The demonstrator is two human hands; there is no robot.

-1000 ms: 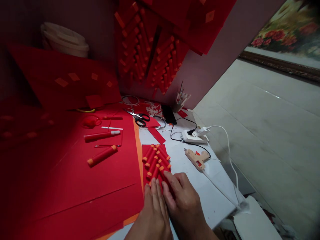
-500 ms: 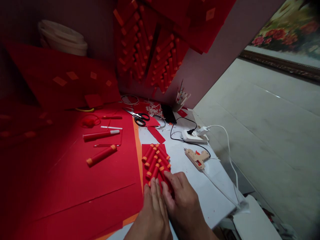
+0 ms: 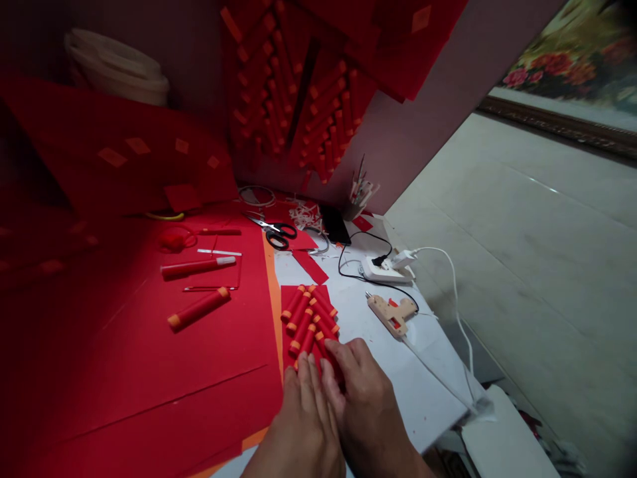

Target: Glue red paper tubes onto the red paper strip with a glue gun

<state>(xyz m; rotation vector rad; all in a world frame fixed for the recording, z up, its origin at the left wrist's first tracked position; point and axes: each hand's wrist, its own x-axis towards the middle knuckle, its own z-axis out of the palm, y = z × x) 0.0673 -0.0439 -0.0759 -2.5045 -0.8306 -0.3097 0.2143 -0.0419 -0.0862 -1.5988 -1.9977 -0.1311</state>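
Note:
Red paper rolls [image 3: 300, 322] with orange bands at their ends lie in two slanted rows on a red card strip [image 3: 290, 292]. My left hand [image 3: 311, 415] rests over the near end of the left row, its fingers stretched out and covering part of the rolls. Beside it, my right hand [image 3: 363, 392] is curled around the lower end of the right row, thumb and index finger pressed on a red roll [image 3: 321, 345] that is mostly hidden. Both hands touch each other. A loose banded roll [image 3: 199, 310] lies on the red sheet to the left.
A glue gun [image 3: 393, 313] lies right of the hands, its cord running toward the table edge. Behind it sits a white power strip [image 3: 385, 269]. Scissors [image 3: 279, 234], a red marker [image 3: 198, 267], a phone [image 3: 335, 224] and paper shreds [image 3: 304, 216] lie further back. Finished roll clusters [image 3: 328, 119] hang above.
The view has shifted slightly. Both hands keep nearly the same pose on the rolls, and nothing else has visibly moved.

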